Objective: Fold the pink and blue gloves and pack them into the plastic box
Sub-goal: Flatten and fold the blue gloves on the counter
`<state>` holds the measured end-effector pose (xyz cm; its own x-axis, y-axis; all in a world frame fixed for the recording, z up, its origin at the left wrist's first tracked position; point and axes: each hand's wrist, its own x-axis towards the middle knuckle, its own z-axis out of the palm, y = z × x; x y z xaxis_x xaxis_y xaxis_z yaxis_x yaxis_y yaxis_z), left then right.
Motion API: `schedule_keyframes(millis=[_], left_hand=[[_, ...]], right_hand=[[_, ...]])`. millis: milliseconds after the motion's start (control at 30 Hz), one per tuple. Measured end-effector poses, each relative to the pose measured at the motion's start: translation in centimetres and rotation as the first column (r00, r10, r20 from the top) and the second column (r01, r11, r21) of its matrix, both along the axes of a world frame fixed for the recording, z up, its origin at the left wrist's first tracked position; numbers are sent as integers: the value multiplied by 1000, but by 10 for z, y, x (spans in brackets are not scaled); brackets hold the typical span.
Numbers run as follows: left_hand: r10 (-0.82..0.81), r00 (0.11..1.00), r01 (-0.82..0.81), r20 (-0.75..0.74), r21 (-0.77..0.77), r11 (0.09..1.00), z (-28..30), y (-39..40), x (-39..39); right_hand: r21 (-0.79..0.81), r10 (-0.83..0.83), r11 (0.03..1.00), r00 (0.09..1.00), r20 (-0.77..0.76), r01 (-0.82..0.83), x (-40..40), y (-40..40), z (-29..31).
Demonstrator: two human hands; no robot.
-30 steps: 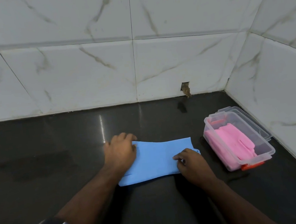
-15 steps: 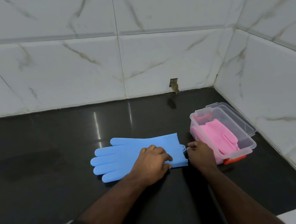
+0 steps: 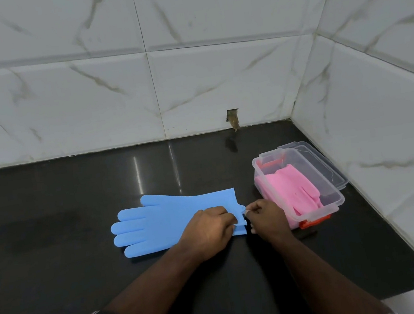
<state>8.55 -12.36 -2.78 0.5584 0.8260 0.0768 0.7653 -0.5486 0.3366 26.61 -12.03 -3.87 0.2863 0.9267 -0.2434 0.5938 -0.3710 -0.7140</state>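
Observation:
A blue glove (image 3: 161,220) lies flat and unfolded on the black counter (image 3: 81,252), fingers pointing left, cuff to the right. My left hand (image 3: 207,229) rests on the cuff end and pinches it. My right hand (image 3: 266,217) pinches the cuff's right edge from the other side. To the right stands the clear plastic box (image 3: 337,199) with orange clips, and pink gloves (image 3: 294,190) lie folded inside it.
The box's clear lid (image 3: 323,165) lies behind and beside it, near the right wall. White marble-look tiled walls close the back and right sides. A small hole (image 3: 233,117) shows in the back wall at counter level.
The blue glove was folded in half a second ago; it now lies spread out full length. Both hands have moved to its cuff end.

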Motion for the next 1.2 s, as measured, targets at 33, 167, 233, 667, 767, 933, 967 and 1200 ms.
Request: schedule_keyframes(millis=[33,167,233,667,767,933,967,1200], left_hand=[[-6,1000,6,15,10,1000,-1,0,-1],[-51,999,51,-9,-8,999,-7,-1,-5],[-61,997,59,-40,-36,998,-10,-3,-5],[48,933,-154,-356,-276,949,6,41,6],[3,909,-147,-416,-314,938,4,47,9],[29,936,-150,-350,-324,934,5,48,8],[59,952,-160,-300,-324,933,6,47,5],[496,854,-485,155,-106,868,15,39,-69]], right_hand=[[5,0,1000,1000,-5,0,0,0,0],[8,-7,1000,1000,-14,7,1,-2,-3],[20,-5,1000,1000,-13,5,2,-2,-5],[26,112,993,990,85,-115,1,5,0],[29,117,992,990,82,-120,1,8,-2],[51,128,990,986,104,-133,2,12,-6],[81,129,987,983,134,-141,1,13,-5],[188,210,949,953,217,-252,-20,31,7]])
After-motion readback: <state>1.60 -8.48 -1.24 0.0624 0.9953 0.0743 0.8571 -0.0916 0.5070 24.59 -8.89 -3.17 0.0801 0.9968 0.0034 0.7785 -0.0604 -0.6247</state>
